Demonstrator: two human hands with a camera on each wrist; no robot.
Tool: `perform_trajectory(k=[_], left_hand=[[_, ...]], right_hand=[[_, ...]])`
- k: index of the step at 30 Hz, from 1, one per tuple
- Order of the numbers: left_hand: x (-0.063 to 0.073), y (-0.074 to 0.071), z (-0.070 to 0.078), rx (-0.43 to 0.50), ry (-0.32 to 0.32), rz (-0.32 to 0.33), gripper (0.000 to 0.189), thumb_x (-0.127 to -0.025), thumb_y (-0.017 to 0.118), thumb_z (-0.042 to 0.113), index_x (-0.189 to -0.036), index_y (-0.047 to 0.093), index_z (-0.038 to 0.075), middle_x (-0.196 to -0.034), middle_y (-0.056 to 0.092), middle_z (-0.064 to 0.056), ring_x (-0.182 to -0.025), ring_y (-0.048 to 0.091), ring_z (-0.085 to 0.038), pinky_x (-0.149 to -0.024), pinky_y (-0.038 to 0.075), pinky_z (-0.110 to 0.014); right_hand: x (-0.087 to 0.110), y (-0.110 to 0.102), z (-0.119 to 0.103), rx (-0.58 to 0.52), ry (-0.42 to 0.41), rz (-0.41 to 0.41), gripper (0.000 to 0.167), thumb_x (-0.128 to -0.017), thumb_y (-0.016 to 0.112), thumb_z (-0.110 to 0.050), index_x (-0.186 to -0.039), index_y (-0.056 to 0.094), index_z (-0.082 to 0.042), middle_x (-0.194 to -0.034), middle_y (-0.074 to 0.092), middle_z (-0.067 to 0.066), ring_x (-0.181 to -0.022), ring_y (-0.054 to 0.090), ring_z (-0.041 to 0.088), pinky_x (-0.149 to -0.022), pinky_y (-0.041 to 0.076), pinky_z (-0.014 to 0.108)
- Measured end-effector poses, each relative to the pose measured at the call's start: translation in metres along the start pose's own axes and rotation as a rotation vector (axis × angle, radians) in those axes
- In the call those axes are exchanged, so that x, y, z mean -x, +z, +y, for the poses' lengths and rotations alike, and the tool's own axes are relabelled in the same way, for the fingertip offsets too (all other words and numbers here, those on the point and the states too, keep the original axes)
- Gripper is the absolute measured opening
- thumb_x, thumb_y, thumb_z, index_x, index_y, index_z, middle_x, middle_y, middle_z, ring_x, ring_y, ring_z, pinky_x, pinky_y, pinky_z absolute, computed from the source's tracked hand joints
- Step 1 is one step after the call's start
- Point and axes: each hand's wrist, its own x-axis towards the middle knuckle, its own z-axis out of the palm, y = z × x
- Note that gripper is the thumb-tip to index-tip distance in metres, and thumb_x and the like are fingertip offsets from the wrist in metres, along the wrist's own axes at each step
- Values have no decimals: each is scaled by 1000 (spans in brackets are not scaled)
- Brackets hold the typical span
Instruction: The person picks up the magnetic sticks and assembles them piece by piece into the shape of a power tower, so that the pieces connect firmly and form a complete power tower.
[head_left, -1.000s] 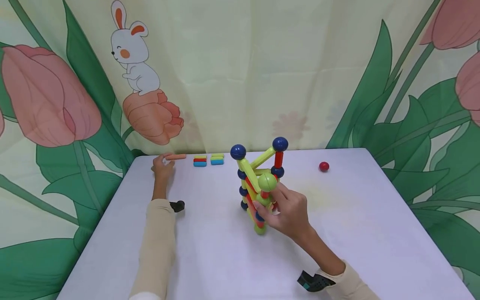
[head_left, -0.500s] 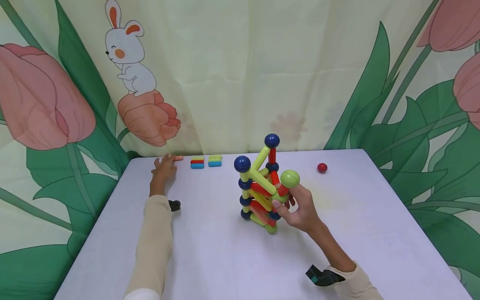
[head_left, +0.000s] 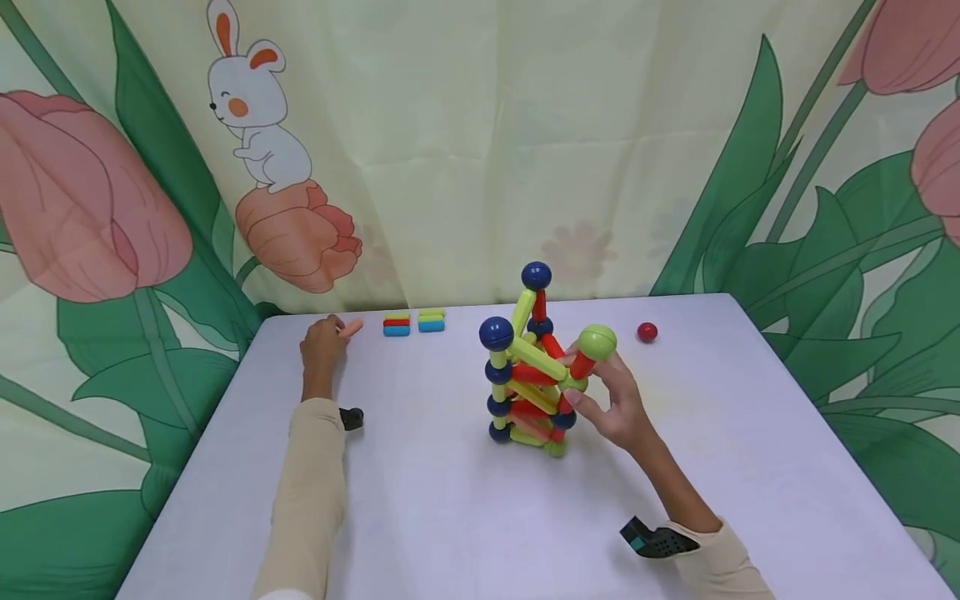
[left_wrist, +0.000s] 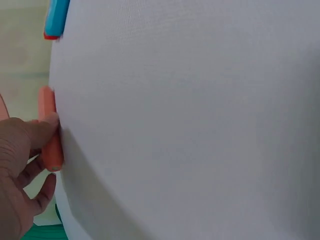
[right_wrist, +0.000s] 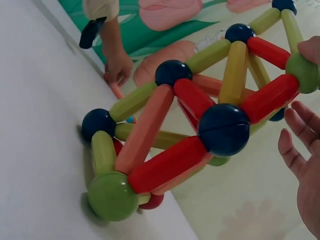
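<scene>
At the table's far left, my left hand (head_left: 321,350) pinches an orange magnetic stick (head_left: 351,327) between thumb and fingers. The left wrist view shows the thumb on the near side of this orange stick (left_wrist: 50,145). My right hand (head_left: 621,407) holds a tall magnetic ball-and-stick tower (head_left: 534,373) by a light green ball on its right side. In the right wrist view the thumb lies on that green ball (right_wrist: 302,72). The tower stands upright, built from blue and green balls with red, yellow-green and orange sticks. A green ball (head_left: 597,342) on a short red stick juts from its upper right.
Two small stacks of short sticks lie at the back edge: a left stack (head_left: 397,325) of yellow-green, red and blue, and a right stack (head_left: 432,321) of yellow-green and blue. A loose red ball (head_left: 647,332) rests at the back right. A printed curtain (head_left: 480,150) hangs behind the white table (head_left: 420,500).
The left hand has closed its fingers on the orange stick, which now slants instead of lying level. The right hand has turned the tower and shifted it a little to the right.
</scene>
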Motion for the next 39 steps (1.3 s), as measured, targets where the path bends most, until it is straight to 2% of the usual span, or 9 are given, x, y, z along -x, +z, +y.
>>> perform_trajectory(k=[5,7,10,13,17,20,24,29,39], left_hand=[[-8,1,14,277,-7,85,35,-96,60,19,-117,63,-9,-110,60,-29,-106,55,-41,-96,45,-51],[-11,-2,29,429,-6,120,38,-97,59,25,-118,65,-7,-110,62,-27,-106,56,-39,-94,46,-48],[-12,-15,61,668,-15,97,39,-97,60,27,-126,63,1,-114,63,-21,-105,59,-30,-88,51,-36],[-5,-31,100,921,-16,-23,43,-95,63,28,-133,58,9,-115,60,-10,-102,58,-18,-86,53,-25],[10,-44,151,1289,95,-321,44,-96,62,18,-137,52,6,-107,59,-4,-97,64,-13,-89,55,-29],[23,-47,185,1446,198,-544,38,-99,56,13,-135,51,4,-105,64,-6,-97,70,-18,-90,56,-33],[41,-47,215,1443,326,-722,29,-101,51,10,-129,55,6,-106,67,-5,-96,70,-17,-88,57,-34],[55,-43,232,1339,436,-891,31,-101,50,7,-132,52,3,-107,69,-7,-101,70,-22,-96,52,-44],[66,-35,242,1179,529,-1000,36,-104,40,11,-136,51,-3,-103,73,-6,-101,70,-24,-104,46,-51]], right_hand=[[-2,1,5,-89,-37,43,49,-72,64,10,-120,60,6,-128,57,21,-128,50,27,-103,46,25],[-2,1,6,-111,-45,64,47,-72,63,12,-119,60,8,-129,60,20,-128,52,26,-104,45,26],[-3,0,8,-135,-29,77,45,-74,61,13,-118,59,10,-129,64,12,-127,55,20,-106,44,26],[-3,-2,10,-155,-1,61,43,-75,60,13,-118,58,11,-130,65,5,-126,56,17,-106,43,25],[-5,-6,12,-187,33,3,44,-77,58,12,-121,56,10,-129,64,-4,-126,55,16,-106,43,25],[-8,-9,12,-230,63,-53,44,-79,55,11,-123,56,7,-129,64,-6,-127,54,16,-106,43,25],[-13,-11,11,-300,108,-118,41,-83,52,9,-123,55,6,-130,63,-8,-127,54,15,-104,44,26],[-15,-11,12,-320,112,-134,38,-84,50,9,-121,54,9,-130,63,-9,-127,54,13,-102,46,25],[-15,-5,4,-309,90,35,23,-93,56,6,-115,54,14,-114,68,-8,-113,62,12,-99,49,22]])
